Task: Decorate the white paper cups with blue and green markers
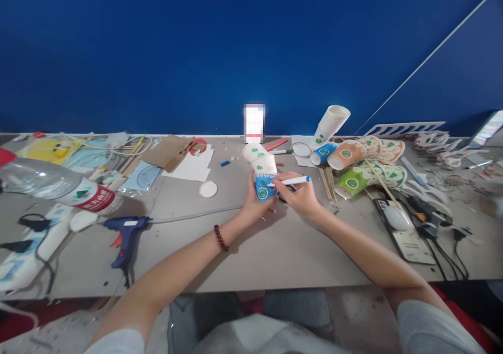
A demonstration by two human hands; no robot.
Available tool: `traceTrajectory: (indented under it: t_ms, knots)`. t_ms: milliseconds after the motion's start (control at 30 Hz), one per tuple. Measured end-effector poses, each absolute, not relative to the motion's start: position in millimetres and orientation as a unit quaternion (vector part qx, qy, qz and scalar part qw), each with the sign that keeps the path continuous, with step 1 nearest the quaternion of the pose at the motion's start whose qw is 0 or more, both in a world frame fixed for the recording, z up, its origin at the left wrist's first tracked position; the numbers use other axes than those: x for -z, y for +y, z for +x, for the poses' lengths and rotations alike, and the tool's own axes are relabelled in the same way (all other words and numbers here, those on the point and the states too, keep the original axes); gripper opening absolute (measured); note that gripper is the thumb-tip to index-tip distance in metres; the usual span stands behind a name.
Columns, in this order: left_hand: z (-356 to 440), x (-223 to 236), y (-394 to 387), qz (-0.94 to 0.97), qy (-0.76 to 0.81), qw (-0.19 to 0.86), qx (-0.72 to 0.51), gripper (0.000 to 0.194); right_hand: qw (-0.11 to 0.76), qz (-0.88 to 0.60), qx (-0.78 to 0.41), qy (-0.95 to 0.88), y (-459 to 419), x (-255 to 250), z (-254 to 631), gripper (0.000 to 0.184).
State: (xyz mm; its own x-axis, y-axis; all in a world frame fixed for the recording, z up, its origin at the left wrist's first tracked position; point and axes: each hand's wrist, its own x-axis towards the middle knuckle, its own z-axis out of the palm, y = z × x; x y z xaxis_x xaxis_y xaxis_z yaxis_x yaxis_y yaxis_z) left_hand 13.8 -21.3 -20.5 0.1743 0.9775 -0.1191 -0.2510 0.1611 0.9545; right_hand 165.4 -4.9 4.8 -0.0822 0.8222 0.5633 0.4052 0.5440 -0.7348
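My left hand (257, 203) is wrapped round a blue paper cup (264, 189) with a green round mark. White paper cups (262, 161) with green leaf marks sit at its upper end, tilted to the left. Between the fingers of my right hand (301, 196) is a white marker (293, 181) with a blue end, its other end close to the blue cup's side. Whether that tip touches the cup I cannot tell. A loose blue cap (225, 163) lies on the table further back. Beside the left hand is a round white disc (208, 189).
A blue glue gun (128, 236) with a long glue stick, a plastic bottle (66, 183) and a power strip (43, 244) are on the left. Several coloured cups (352, 181), a white cup stack (331, 126), wooden sticks (327, 183) and a phone (412, 246) occupy the right.
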Motion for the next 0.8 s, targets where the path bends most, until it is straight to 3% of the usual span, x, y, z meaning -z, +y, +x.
traceTrajectory:
  t_ms: [800]
  knots:
    - [14.6,26.0,-19.3,0.452,0.437,0.613,-0.478,0.129,0.527,-0.45,-0.164,-0.702,-4.9,-3.1,164.2,0.016]
